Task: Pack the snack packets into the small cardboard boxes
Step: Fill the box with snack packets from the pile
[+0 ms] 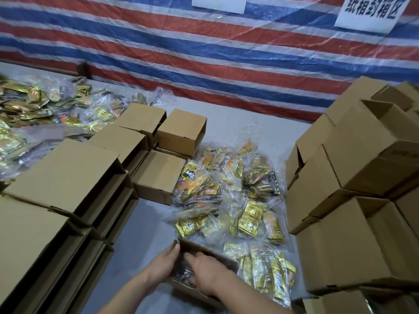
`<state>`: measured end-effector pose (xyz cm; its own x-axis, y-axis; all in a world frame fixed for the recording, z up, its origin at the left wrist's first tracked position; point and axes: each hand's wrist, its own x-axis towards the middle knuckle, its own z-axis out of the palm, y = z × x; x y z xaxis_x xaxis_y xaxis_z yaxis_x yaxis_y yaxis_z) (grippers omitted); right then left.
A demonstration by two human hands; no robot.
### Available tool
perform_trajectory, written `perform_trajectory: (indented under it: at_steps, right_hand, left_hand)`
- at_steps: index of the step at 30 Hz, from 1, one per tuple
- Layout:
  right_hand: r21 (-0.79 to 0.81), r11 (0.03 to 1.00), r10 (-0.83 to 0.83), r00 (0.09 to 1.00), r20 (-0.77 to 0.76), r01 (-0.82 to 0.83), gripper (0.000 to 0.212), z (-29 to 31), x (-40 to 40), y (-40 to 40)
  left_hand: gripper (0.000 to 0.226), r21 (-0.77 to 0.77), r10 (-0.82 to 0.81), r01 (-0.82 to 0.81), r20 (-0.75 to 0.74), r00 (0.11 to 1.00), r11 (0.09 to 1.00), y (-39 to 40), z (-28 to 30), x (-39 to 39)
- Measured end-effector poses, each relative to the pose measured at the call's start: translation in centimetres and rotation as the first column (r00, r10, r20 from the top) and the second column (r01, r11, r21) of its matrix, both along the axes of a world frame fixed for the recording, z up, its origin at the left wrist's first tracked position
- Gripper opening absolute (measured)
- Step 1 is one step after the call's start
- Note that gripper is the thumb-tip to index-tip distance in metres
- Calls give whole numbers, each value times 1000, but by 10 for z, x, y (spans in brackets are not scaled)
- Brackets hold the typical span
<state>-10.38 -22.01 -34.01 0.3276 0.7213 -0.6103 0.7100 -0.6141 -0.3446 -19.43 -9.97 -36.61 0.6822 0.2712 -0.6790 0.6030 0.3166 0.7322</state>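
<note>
- The right hand [205, 274] reaches down into the open box [204, 271] at the near edge of the bench [140, 234]; its fingers curl over a dark packet [184, 269] inside, so this grip looks closed on the packet, though blur hides the fingertips.
- The left hand [164, 265] steadies the box from its left wall, thumb at the rim and fingers loosely wrapped on the cardboard.
- The box lies tilted, its mouth towards the person, its long axis running from near left to far right.
- The loose snack packets [229, 200] lie in a heap just beyond and to the right of the box, nearest packets almost touching its right wall. The right hand is the nearer one, so I judge it would fetch the next packet with a short move forward and right.
- Closed boxes [63, 175] are stacked on the left, with more packets [45, 105] behind them.
- Open empty boxes [353, 177] are piled on the right.
- A striped tarpaulin [204, 64] hangs behind.
</note>
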Motion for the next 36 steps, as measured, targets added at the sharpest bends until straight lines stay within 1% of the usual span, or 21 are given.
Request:
perform_trajectory:
  at_steps: [3,6,8,10,12,14,15,16,18,19,20,22,23,24,25,26,27,28,29,32,36]
  right_hand:
    - [53,994,-94,991,-100,99,59,-3,5,-2]
    - [48,980,-183,971,-155,192,53,-8,4,2]
    - [54,953,-278,929,-246,299,51,-9,1,7]
    - [80,918,-344,879,-331,389,55,-9,-2,6]
    - [96,890,-387,849,-359,446,54,-7,-4,0]
    - [84,884,-403,840,-365,461,49,0,-6,-1]
    - [87,902,-372,864,-340,423,47,3,-6,0]
    - [103,932,-307,908,-285,348,44,10,-5,0]
    - [134,981,-126,988,-94,138,37,24,-8,1]
    - [177,983,-57,998,27,51,32,32,-9,-1]
    - [241,970,-58,990,131,25,27,39,-9,-6]
    - [383,919,-199,950,241,96,24,48,-3,-23]
    - [363,920,-257,929,266,151,33,52,4,-33]
    - [274,935,-301,913,276,225,46,54,13,-44]
    - [154,943,-327,906,268,295,52,56,21,-52]
    - [35,948,-315,910,270,318,46,59,27,-58]
    - [-28,954,-278,914,295,299,34,61,29,-61]
    - [-50,965,-226,916,331,256,23,63,28,-61]
    - [-55,974,-189,916,354,222,20,66,26,-60]
    - [-53,987,-117,911,395,150,33,67,19,-54]
    - [44,999,-43,887,460,26,37,72,5,-40]
  left_hand:
    - [27,96,39,-39,7,999,995,1,0,3]
    - [26,189,12,-13,6,1000,982,0,1,6]
    - [28,225,11,-15,20,1000,974,0,-2,7]
    - [28,251,22,-26,19,1000,968,0,-5,7]
    - [29,265,25,-30,24,999,964,1,-6,7]
    - [28,300,-8,6,4,1000,954,3,-8,7]
    - [27,326,-31,30,-5,1000,945,5,-9,7]
    - [26,349,-50,51,-11,999,936,6,-10,7]
    - [24,378,-84,86,-22,996,922,8,-11,7]
    - [24,386,-96,95,-18,995,918,9,-12,6]
    - [25,388,-103,99,-12,995,916,10,-13,6]
    - [28,369,-112,115,-28,993,922,10,-13,5]
    - [29,356,-116,124,-43,992,926,11,-14,5]
    - [32,349,-121,134,-57,991,927,11,-14,5]
    - [34,349,-126,142,-69,990,926,11,-15,5]
    - [37,349,-128,146,-74,989,926,11,-16,5]
    - [40,345,-125,143,-72,990,928,11,-17,6]
    - [41,337,-123,139,-69,990,931,12,-17,6]
    - [42,326,-120,136,-70,990,935,12,-18,6]
    - [40,315,-112,133,-84,990,940,12,-20,7]
    - [35,326,-88,109,-77,993,939,11,-22,8]
